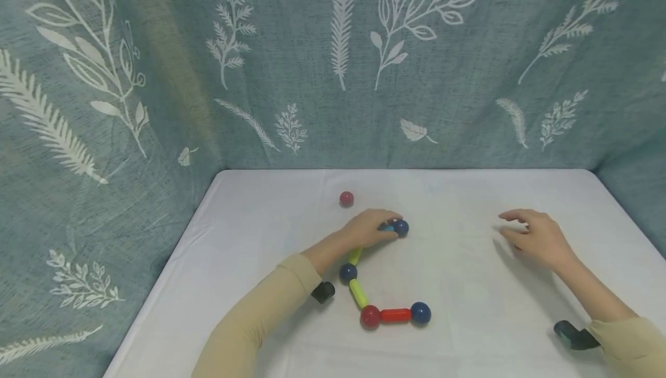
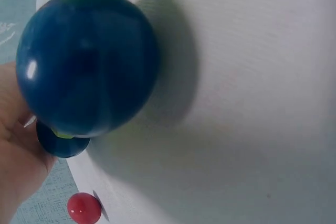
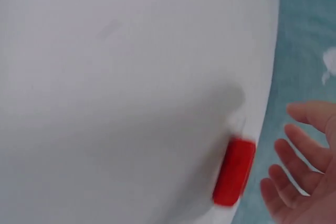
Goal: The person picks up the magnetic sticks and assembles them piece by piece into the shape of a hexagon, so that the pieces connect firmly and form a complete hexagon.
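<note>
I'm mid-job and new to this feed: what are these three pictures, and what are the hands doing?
No machine here: a person works with two bare hands. The wide picture comes from a camera on their head; the two close-ups come from cameras on each wrist. On the white table lies a chain of balls and rods: blue ball, red rod, red ball, yellow-green rod, another blue ball. A loose red ball sits farther back. The left hand rests on the chain's far end, beside a third blue ball; whether it grips is hidden. The right hand hovers open, holding nothing.

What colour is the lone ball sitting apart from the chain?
Red ball, clearest in the head view.
</note>
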A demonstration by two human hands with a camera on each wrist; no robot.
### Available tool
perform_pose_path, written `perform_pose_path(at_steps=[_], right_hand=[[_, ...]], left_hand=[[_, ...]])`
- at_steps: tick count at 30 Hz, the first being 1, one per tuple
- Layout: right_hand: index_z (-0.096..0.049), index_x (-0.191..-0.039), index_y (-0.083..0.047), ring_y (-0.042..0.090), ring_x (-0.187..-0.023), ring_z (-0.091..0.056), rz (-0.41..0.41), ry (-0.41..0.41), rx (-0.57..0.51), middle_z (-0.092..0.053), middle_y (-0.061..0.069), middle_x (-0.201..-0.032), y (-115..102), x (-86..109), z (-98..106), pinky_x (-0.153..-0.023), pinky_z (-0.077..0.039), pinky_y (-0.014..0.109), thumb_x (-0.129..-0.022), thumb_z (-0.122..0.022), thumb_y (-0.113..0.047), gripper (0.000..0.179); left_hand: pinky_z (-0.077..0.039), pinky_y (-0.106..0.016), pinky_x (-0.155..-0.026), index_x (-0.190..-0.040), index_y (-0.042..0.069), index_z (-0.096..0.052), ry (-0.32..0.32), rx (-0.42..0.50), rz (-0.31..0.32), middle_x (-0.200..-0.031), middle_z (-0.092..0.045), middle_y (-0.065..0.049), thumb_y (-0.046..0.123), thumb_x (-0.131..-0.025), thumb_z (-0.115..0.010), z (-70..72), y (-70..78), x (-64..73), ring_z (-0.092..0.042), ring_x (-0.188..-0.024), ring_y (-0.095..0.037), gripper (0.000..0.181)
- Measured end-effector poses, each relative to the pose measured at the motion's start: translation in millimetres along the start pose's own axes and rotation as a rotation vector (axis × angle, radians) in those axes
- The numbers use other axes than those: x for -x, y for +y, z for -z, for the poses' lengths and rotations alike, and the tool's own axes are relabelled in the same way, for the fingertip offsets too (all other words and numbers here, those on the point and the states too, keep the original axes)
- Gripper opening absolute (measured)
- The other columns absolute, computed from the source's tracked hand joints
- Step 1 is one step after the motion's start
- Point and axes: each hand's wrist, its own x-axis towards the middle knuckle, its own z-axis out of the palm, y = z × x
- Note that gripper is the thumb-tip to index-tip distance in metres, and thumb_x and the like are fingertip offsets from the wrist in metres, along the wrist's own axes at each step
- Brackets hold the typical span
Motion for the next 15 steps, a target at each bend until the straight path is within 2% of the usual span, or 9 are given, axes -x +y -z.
perform_pose_path(at_steps=[3, 4, 7, 12, 15], right_hand=[[-0.06, -0.12, 0.008, 0.048, -0.1, -0.055, -0.07, -0.028, 0.031, -0.059, 0.033, -0.115, 13.2, 4.5, 10.5, -0.082, -0.044, 0.063, -0.092, -0.067, -0.019, 0.04], [-0.059, -0.12, 0.008, 0.052, -0.106, -0.051, -0.095, -0.045, 0.036, -0.053, 0.036, -0.123, 17.6, 5.9, 13.4, -0.082, -0.045, 0.062, -0.092, -0.066, -0.021, 0.041], [-0.057, -0.122, 0.009, 0.051, -0.106, -0.049, -0.165, -0.103, 0.023, -0.051, 0.037, -0.122, 28.4, 9.2, 20.2, -0.078, -0.048, 0.058, -0.094, -0.063, -0.023, 0.043], [-0.057, -0.121, 0.012, 0.049, -0.099, -0.052, -0.223, -0.159, -0.023, -0.052, 0.039, -0.117, 38.8, 9.2, 22.1, -0.073, -0.053, 0.048, -0.094, -0.061, -0.019, 0.041], [-0.057, -0.121, 0.012, 0.048, -0.1, -0.053, -0.233, -0.163, -0.036, -0.054, 0.038, -0.116, 42.4, 6.1, 18.9, -0.074, -0.052, 0.048, -0.094, -0.062, -0.02, 0.042]], left_hand=[[-0.04, -0.033, -0.104, -0.139, 0.017, -0.053, 0.003, 0.008, 0.001, -0.13, -0.06, -0.002, 0.026, -0.097, -0.062, -0.2, -0.3, 1.1, -0.054, -0.122, -0.018, 0.044], [-0.04, -0.032, -0.104, -0.139, 0.017, -0.053, 0.004, 0.008, -0.002, -0.129, -0.061, -0.002, 0.026, -0.097, -0.062, -0.1, -0.6, 1.1, -0.054, -0.121, -0.018, 0.044], [-0.04, -0.032, -0.103, -0.138, 0.017, -0.054, 0.011, 0.009, -0.008, -0.128, -0.062, -0.003, 0.026, -0.096, -0.062, -0.1, -1.9, 1.0, -0.055, -0.121, -0.018, 0.044], [-0.041, -0.033, -0.103, -0.138, 0.017, -0.054, 0.017, 0.014, -0.01, -0.127, -0.062, -0.003, 0.026, -0.096, -0.063, 0.2, -3.1, 1.7, -0.055, -0.12, -0.018, 0.044], [-0.041, -0.033, -0.103, -0.138, 0.017, -0.054, 0.016, 0.012, -0.011, -0.127, -0.062, -0.003, 0.027, -0.096, -0.063, -0.1, -3.7, 1.6, -0.055, -0.12, -0.018, 0.044]])
